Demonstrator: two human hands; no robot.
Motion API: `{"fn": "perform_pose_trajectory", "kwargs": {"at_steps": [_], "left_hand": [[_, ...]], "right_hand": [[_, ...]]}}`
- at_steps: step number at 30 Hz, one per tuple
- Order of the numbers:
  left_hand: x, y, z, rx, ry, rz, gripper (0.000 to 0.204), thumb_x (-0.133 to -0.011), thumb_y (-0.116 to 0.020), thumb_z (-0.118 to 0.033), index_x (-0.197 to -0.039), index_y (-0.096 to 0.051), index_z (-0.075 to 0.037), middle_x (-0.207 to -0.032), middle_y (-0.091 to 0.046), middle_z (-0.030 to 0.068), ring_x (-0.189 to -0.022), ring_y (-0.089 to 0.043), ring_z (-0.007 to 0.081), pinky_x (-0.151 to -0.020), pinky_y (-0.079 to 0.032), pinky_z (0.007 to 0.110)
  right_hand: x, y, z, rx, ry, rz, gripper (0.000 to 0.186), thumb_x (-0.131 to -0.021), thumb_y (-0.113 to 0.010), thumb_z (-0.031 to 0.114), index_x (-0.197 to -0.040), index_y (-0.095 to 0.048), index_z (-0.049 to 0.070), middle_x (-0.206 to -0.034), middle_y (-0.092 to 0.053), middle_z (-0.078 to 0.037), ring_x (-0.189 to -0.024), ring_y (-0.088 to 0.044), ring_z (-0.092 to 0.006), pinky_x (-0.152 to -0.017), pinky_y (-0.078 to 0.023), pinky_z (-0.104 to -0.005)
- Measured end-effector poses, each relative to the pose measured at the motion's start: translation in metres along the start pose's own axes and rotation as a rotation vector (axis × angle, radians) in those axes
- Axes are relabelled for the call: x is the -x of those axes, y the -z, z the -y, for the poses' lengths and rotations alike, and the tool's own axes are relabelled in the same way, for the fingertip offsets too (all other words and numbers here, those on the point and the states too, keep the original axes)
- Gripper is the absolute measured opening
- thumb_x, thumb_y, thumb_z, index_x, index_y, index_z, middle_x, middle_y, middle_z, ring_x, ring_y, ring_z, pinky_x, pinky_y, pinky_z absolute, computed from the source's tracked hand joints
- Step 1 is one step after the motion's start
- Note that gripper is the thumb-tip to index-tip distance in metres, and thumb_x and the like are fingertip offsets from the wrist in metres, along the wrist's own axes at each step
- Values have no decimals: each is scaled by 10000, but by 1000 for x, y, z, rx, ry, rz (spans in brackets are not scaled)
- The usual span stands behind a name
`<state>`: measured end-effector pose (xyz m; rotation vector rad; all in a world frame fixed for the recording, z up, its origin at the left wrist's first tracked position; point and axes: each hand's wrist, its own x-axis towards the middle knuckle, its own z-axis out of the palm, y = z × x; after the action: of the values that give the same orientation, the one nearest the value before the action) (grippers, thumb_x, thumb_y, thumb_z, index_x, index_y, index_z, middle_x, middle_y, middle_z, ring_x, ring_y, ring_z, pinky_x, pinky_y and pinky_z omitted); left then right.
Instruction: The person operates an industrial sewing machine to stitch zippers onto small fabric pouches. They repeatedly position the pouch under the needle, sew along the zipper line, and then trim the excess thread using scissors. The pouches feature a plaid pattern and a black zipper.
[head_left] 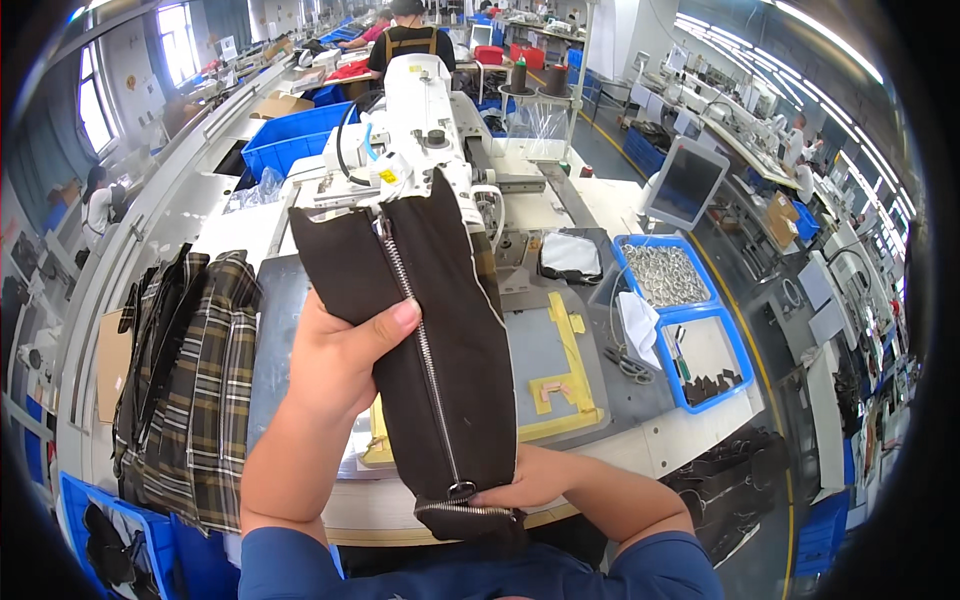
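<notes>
A long dark brown fabric panel (465, 370) with a metal zipper down its middle is held up in front of me. My left hand (345, 345) grips its left edge, thumb pressed on the front beside the zipper teeth and fingers hidden behind. At the near end, my right hand (525, 478) holds the panel by a small metal ring (461, 490); most of its fingers are covered by fabric. A second short stretch of zipper (465, 508) crosses that folded near end. Behind the panel's far end stands a white sewing machine (425, 110).
Plaid fabric pieces (195, 400) hang in a stack at left. On the right are a blue tray (708, 300) of metal hardware, another blue tray (747, 350) with tools, and scissors (630, 365). A yellow-edged template (560, 425) lies under the panel. A person (410, 40) sits beyond the machine.
</notes>
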<state>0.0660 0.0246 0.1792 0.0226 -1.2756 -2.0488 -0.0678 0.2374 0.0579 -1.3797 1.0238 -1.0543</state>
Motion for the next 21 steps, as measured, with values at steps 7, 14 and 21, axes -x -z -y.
{"fn": "perform_pose_trajectory", "kwargs": {"at_steps": [7,14,21], "left_hand": [[-14,32,28,-19,162,-56,309,-986,-749,14,-1288,-683,24,-1173,-775,133,-1030,-761,213,-899,-638,381],[7,35,80,-499,309,65,286,-968,-804,-37,-1236,-725,22,-1102,-789,64,-977,-725,135,-890,-592,333],[8,24,64,-453,243,50,367,-936,-852,-71,-1271,-724,10,-1135,-792,69,-1043,-715,144,-919,-587,334]], "right_hand": [[19,10,-6,-41,-504,117,556,-1010,-735,317,-1494,-607,73,-1297,-735,-112,-1127,-727,-297,-1074,-546,-457],[-20,64,29,61,-339,-521,539,-985,-817,293,-1395,-674,-26,-1308,-744,-123,-1181,-690,-210,-1014,-559,-379],[-54,80,37,-5,213,-599,248,-1032,-780,142,-1231,-766,-5,-1144,-788,-45,-972,-677,-66,-825,-555,-263]]}}
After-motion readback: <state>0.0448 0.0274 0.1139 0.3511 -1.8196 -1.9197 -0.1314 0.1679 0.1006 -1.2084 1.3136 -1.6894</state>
